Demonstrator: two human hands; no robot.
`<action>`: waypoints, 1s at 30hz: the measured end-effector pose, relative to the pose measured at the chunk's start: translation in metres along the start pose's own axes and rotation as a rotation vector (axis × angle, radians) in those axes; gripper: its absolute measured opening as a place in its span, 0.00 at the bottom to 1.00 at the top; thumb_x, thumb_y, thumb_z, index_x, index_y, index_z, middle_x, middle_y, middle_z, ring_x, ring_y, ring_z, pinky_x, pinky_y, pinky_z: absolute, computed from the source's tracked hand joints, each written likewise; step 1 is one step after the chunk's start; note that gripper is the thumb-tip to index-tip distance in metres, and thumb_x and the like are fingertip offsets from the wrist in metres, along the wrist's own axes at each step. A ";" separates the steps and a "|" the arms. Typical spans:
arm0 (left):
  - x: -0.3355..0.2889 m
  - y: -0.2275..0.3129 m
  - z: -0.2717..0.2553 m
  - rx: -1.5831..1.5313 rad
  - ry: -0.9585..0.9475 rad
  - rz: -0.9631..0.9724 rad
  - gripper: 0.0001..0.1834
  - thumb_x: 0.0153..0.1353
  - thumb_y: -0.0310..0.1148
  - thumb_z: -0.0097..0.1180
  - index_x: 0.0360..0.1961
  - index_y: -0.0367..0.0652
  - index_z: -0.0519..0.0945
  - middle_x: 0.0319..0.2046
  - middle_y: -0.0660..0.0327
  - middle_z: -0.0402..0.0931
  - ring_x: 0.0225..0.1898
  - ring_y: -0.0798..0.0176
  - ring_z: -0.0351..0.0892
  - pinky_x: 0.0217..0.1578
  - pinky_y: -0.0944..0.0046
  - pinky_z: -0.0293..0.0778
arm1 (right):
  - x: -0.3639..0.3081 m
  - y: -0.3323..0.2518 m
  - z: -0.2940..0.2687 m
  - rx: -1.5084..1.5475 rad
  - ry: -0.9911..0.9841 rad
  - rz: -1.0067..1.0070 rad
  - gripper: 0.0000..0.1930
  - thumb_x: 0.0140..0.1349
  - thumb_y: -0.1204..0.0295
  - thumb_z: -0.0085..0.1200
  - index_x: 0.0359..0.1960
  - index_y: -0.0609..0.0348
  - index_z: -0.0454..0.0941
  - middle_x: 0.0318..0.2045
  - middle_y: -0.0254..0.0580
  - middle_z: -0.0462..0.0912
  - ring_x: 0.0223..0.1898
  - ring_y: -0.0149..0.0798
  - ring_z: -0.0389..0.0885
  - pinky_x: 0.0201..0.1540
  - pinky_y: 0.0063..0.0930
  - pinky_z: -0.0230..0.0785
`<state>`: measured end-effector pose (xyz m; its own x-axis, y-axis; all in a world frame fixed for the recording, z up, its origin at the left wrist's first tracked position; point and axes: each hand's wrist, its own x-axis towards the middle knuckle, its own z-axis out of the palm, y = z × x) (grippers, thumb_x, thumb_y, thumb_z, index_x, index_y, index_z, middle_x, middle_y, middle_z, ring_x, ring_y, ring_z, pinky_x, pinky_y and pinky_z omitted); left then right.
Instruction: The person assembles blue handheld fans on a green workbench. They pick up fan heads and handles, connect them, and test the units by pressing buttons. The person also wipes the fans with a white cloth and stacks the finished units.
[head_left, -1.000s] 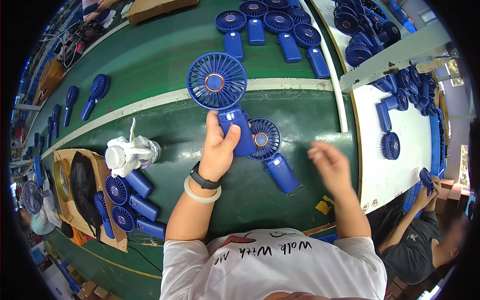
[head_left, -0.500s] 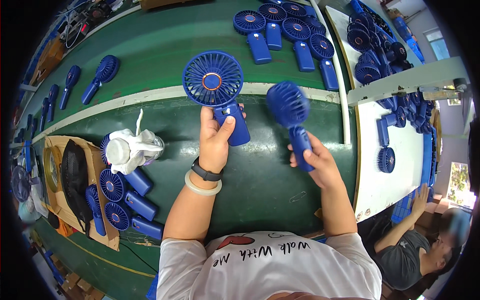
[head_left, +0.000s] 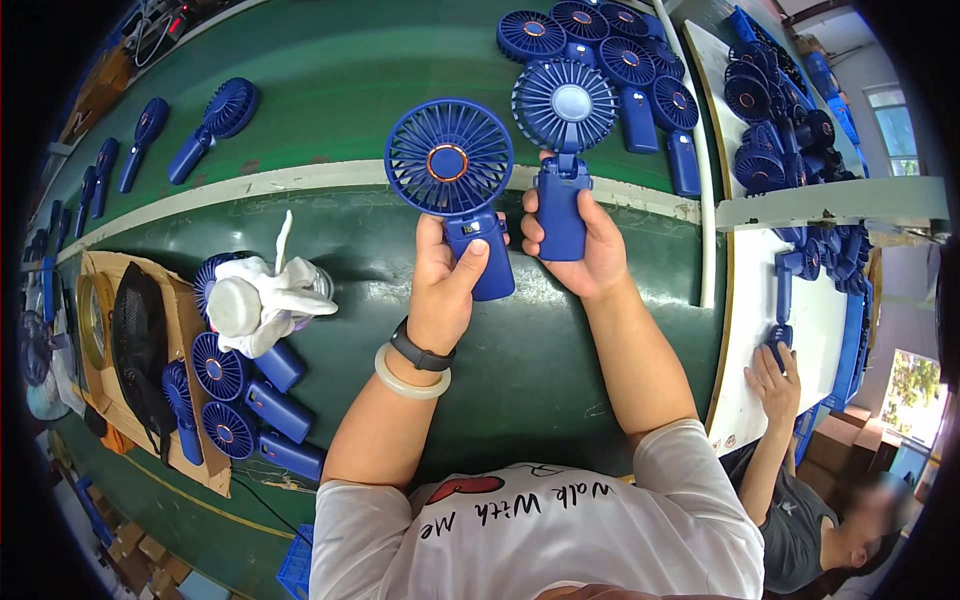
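Note:
My left hand [head_left: 447, 272] is closed round the handle of a blue handheld fan [head_left: 449, 157], its thumb near a small lit display. That fan's round grille with an orange-ringed hub faces up. Close beside it, my right hand [head_left: 590, 240] grips a second blue fan [head_left: 565, 105] by its handle. This one shows its back, with a pale round centre and a hinge between head and handle. Both fans are upright and held above the green bench. A dark wristband and a pale bangle are on my left wrist.
Several blue fans [head_left: 630, 62] lie at the top right of the green belt [head_left: 330, 100]; others [head_left: 230, 105] lie at its left. A cloth-draped bottle [head_left: 262, 305] stands by a cardboard tray [head_left: 205, 455] and more fans. At right, a co-worker's hand [head_left: 775, 385] touches a fan on a white table [head_left: 820, 340].
My right hand has moved up and left and turned its fan back side up, next to the other. The co-worker's hand has reached onto the fan on the white table.

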<state>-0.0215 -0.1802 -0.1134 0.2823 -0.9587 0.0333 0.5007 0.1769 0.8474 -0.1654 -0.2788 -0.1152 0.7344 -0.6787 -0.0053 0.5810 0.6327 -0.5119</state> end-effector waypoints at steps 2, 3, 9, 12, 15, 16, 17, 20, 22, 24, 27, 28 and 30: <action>-0.001 -0.002 0.001 0.012 -0.013 0.015 0.24 0.62 0.31 0.50 0.57 0.41 0.58 0.47 0.52 0.71 0.44 0.61 0.75 0.45 0.59 0.73 | -0.001 0.000 -0.002 -0.030 -0.009 -0.003 0.29 0.65 0.49 0.41 0.63 0.50 0.54 0.41 0.47 0.73 0.33 0.40 0.74 0.35 0.33 0.71; -0.001 -0.002 0.001 0.007 -0.025 -0.001 0.24 0.62 0.31 0.50 0.58 0.41 0.58 0.47 0.52 0.71 0.44 0.61 0.75 0.46 0.59 0.73 | -0.001 -0.001 -0.001 -0.011 -0.035 -0.009 0.30 0.65 0.48 0.40 0.63 0.50 0.54 0.41 0.47 0.73 0.33 0.40 0.74 0.35 0.33 0.71; -0.001 0.001 0.001 -0.041 -0.004 -0.055 0.24 0.63 0.31 0.50 0.58 0.42 0.57 0.48 0.52 0.70 0.44 0.59 0.75 0.47 0.57 0.73 | -0.002 -0.002 0.002 0.072 -0.088 -0.004 0.32 0.64 0.44 0.35 0.64 0.49 0.53 0.42 0.47 0.72 0.33 0.39 0.74 0.35 0.33 0.71; 0.000 0.001 0.002 -0.038 0.019 -0.078 0.25 0.63 0.30 0.49 0.58 0.42 0.57 0.49 0.51 0.69 0.44 0.59 0.75 0.48 0.56 0.73 | -0.002 -0.002 0.002 0.061 -0.086 -0.001 0.33 0.64 0.43 0.33 0.64 0.49 0.53 0.42 0.47 0.72 0.33 0.39 0.74 0.35 0.33 0.71; 0.000 -0.001 0.001 -0.031 0.004 -0.073 0.25 0.63 0.30 0.49 0.59 0.42 0.57 0.49 0.51 0.69 0.45 0.58 0.75 0.48 0.55 0.73 | -0.002 -0.002 0.000 0.060 -0.088 0.000 0.33 0.64 0.42 0.33 0.64 0.49 0.53 0.42 0.47 0.72 0.33 0.39 0.74 0.34 0.33 0.70; 0.000 -0.001 0.001 -0.035 -0.001 -0.069 0.25 0.63 0.30 0.49 0.59 0.42 0.56 0.49 0.51 0.69 0.45 0.58 0.75 0.48 0.55 0.72 | -0.002 -0.002 0.000 0.058 -0.089 -0.002 0.34 0.64 0.41 0.33 0.64 0.49 0.53 0.42 0.47 0.72 0.33 0.39 0.74 0.34 0.33 0.70; 0.000 0.000 0.001 -0.040 -0.007 -0.066 0.25 0.63 0.30 0.49 0.59 0.42 0.56 0.49 0.50 0.69 0.45 0.58 0.75 0.48 0.54 0.72 | -0.003 -0.002 0.000 0.056 -0.090 -0.003 0.34 0.63 0.41 0.33 0.64 0.49 0.53 0.42 0.47 0.72 0.33 0.39 0.74 0.34 0.32 0.70; 0.000 0.003 0.001 -0.034 -0.023 -0.023 0.25 0.63 0.30 0.49 0.59 0.40 0.57 0.49 0.50 0.69 0.47 0.56 0.74 0.49 0.53 0.71 | -0.003 -0.002 0.003 0.069 -0.107 -0.011 0.35 0.63 0.40 0.32 0.63 0.50 0.53 0.42 0.47 0.73 0.32 0.39 0.74 0.34 0.32 0.70; -0.002 0.002 0.000 -0.018 -0.020 -0.003 0.25 0.62 0.31 0.49 0.59 0.40 0.57 0.49 0.50 0.69 0.47 0.55 0.74 0.50 0.53 0.71 | -0.003 -0.002 0.002 0.055 -0.117 -0.022 0.35 0.63 0.40 0.32 0.63 0.52 0.53 0.42 0.48 0.73 0.32 0.39 0.74 0.34 0.32 0.70; -0.003 0.004 0.003 -0.003 -0.018 0.027 0.26 0.62 0.32 0.51 0.58 0.38 0.57 0.50 0.49 0.68 0.48 0.54 0.74 0.50 0.53 0.70 | -0.003 -0.002 0.002 0.056 -0.116 -0.025 0.36 0.63 0.40 0.31 0.63 0.53 0.53 0.42 0.48 0.73 0.32 0.39 0.74 0.34 0.32 0.70; -0.006 0.000 0.006 0.030 -0.020 0.100 0.27 0.61 0.32 0.53 0.58 0.39 0.57 0.50 0.49 0.68 0.48 0.54 0.74 0.50 0.53 0.70 | -0.003 -0.001 0.003 0.068 -0.112 -0.024 0.36 0.63 0.40 0.30 0.63 0.54 0.53 0.42 0.49 0.73 0.32 0.40 0.75 0.34 0.33 0.70; -0.006 -0.001 0.005 0.023 -0.033 0.107 0.28 0.60 0.33 0.54 0.58 0.39 0.57 0.50 0.49 0.67 0.48 0.54 0.74 0.49 0.54 0.70 | -0.002 -0.001 0.003 0.063 -0.119 -0.025 0.36 0.63 0.40 0.29 0.63 0.55 0.53 0.42 0.49 0.74 0.32 0.40 0.75 0.34 0.33 0.70; -0.006 -0.001 0.005 0.023 -0.023 0.091 0.28 0.60 0.33 0.55 0.58 0.39 0.57 0.50 0.50 0.68 0.48 0.55 0.74 0.49 0.54 0.71 | -0.002 -0.002 0.001 0.064 -0.117 -0.020 0.36 0.63 0.39 0.27 0.62 0.56 0.55 0.42 0.49 0.74 0.32 0.40 0.75 0.34 0.33 0.71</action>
<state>-0.0277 -0.1756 -0.1113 0.3069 -0.9439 0.1221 0.4548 0.2581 0.8523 -0.1677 -0.2779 -0.1130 0.7560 -0.6459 0.1065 0.6145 0.6442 -0.4554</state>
